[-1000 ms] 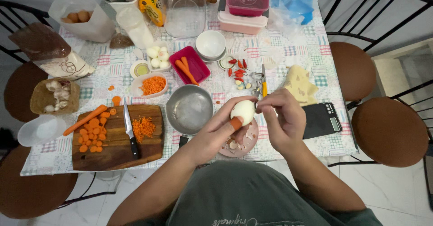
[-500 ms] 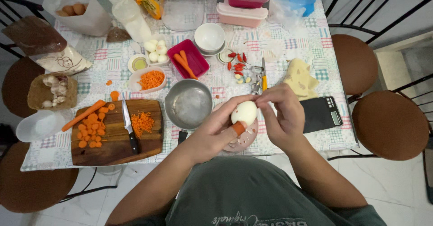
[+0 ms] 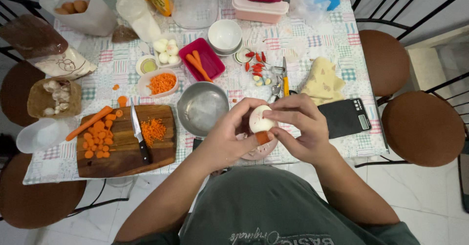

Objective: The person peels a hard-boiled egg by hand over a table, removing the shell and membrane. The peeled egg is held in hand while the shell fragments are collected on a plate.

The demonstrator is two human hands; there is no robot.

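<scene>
Barely shifted since earlier, left hand (image 3: 228,136) and right hand (image 3: 298,127) pinch an egg (image 3: 260,120) above a pink dish (image 3: 259,149); slick, it might slip.

White egg (image 3: 260,120) with a patch of brown shell, centre frame. Pink dish (image 3: 266,149) under it. Tablecloth (image 3: 337,34): pastel patchwork checks. Orange carrots (image 3: 97,132) on a brown wooden board (image 3: 122,159), lower left. Magenta tray (image 3: 215,64), white bowl (image 3: 224,34), red chillies (image 3: 255,61), black scale (image 3: 344,118), yellow cloth (image 3: 322,81), steel-grey bowl (image 3: 202,108).
</scene>
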